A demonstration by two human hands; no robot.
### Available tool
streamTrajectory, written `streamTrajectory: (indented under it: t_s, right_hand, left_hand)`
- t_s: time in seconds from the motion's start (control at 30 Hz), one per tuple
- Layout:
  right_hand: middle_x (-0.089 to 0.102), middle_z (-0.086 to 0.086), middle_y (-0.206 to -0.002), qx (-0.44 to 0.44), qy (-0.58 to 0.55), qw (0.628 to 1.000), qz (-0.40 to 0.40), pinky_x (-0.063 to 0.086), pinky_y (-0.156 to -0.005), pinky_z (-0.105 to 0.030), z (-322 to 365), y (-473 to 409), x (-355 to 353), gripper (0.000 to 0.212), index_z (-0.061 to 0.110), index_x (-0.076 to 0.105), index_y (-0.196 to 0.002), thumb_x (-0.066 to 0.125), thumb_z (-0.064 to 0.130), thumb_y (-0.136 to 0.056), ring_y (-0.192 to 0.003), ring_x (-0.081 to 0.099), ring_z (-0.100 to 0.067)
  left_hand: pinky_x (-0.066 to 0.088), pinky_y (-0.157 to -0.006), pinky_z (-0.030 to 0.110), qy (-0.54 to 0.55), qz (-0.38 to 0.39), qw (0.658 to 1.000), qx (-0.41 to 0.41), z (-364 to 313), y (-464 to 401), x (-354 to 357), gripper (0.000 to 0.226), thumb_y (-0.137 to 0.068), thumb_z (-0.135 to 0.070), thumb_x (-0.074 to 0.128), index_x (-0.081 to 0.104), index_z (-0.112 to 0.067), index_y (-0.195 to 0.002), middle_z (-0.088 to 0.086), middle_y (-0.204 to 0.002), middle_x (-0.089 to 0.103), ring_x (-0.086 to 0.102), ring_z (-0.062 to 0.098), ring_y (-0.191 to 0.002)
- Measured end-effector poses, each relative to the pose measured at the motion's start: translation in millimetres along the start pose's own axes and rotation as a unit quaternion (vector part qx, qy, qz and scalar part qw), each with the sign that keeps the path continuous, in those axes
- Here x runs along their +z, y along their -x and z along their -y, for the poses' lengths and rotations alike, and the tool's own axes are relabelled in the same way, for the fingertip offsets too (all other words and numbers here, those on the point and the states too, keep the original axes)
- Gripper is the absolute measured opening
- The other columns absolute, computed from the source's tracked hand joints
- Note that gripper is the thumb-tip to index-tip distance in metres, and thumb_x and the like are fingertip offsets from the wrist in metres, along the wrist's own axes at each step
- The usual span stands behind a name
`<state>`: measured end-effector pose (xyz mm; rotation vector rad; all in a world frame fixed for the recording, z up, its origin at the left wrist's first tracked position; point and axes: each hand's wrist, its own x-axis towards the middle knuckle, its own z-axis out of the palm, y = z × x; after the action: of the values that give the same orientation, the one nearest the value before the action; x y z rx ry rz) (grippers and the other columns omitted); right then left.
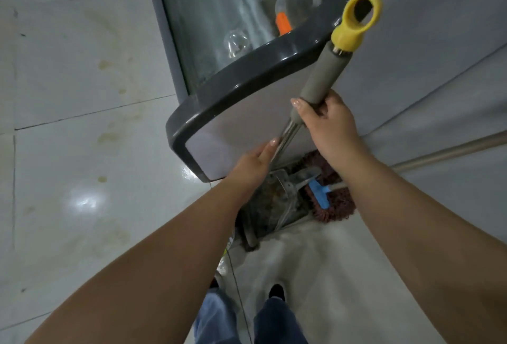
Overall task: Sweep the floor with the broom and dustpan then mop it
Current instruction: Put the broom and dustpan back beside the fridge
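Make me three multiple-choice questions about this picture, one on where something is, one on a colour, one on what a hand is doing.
1. Where does the reddish-brown mop head lie?
A. on the floor beside the metal dustpan
B. on the grey counter
C. in a bucket

2. What colour is the hanging loop atop the metal pole?
A. blue
B. yellow
C. orange

3. What is the right hand doing?
A. hanging idle
B. pressing the floor
C. holding the pole's grey foam grip

A: it lies against the dustpan. B: the loop is yellow. C: fingers wrap the grip's lower end.
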<state>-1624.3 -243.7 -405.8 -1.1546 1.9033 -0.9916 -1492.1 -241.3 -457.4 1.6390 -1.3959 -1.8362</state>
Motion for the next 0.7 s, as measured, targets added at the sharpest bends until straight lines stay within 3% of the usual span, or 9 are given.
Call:
streamTrajectory:
  t_s: [0.1,0.23,0.37,0.53,0.7]
  right_hand:
    - [0.059,0.016,-0.084,0.026,-0.028,0.999,0.024,0.051,-0.083,-0.026,-15.1,-11.1,2.4,0.018,0.026,0.050,-0.101,0.060,0.035,-0.089,-0.086,0.060,-0.005]
    - [0.059,0.014,-0.091,0.063,-0.037,0.995,0.061,0.047,-0.082,-0.026,-34.1,-13.0,10.3,0.033,0.019,0.053,-0.117,0.058,0.037,-0.090,-0.089,0.057,-0.006]
    - [0.057,0.009,-0.103,0.081,-0.013,0.993,0.086,0.044,-0.077,-0.024,-43.2,-19.0,12.5,0.047,0.018,0.050,-0.131,0.054,0.042,-0.091,-0.094,0.054,-0.009]
    - [0.053,0.008,-0.110,0.116,-0.041,0.988,0.090,0.044,-0.091,-0.033,-45.3,-28.9,10.9,0.050,0.023,0.045,-0.135,0.055,0.043,-0.090,-0.107,0.052,-0.015]
    - [0.041,-0.004,-0.144,0.158,-0.046,0.983,0.081,0.038,-0.107,-0.045,-48.0,-21.6,8.2,0.069,0.017,0.029,-0.147,0.054,0.047,-0.090,-0.130,0.042,-0.022]
  left_hand:
    - [0.038,-0.103,0.036,0.012,-0.008,1.000,0.017,-7.3,-14.5,13.8,0.054,-0.093,-0.055,0.034,0.048,-0.023,-0.134,0.007,-0.138,0.047,0.047,0.021,-0.116]
    - [0.038,-0.097,0.033,-0.010,-0.013,1.000,0.024,-8.6,-20.5,18.5,0.049,-0.096,-0.049,0.033,0.044,-0.025,-0.138,0.009,-0.140,0.045,0.047,0.026,-0.121]
    - [0.036,-0.107,0.038,-0.010,-0.015,0.999,0.037,-11.3,-26.9,14.8,0.050,-0.096,-0.046,0.037,0.039,-0.025,-0.141,0.006,-0.145,0.041,0.043,0.020,-0.123]
    - [0.030,-0.112,0.042,-0.045,-0.009,0.998,0.037,-15.9,-34.3,6.0,0.052,-0.096,-0.043,0.039,0.036,-0.020,-0.143,0.005,-0.148,0.037,0.034,0.022,-0.135]
    - [0.033,-0.109,0.040,-0.012,-0.030,0.999,0.019,-16.8,-19.5,1.0,0.045,-0.098,-0.036,0.039,0.043,-0.015,-0.138,0.006,-0.135,0.050,0.043,0.021,-0.126]
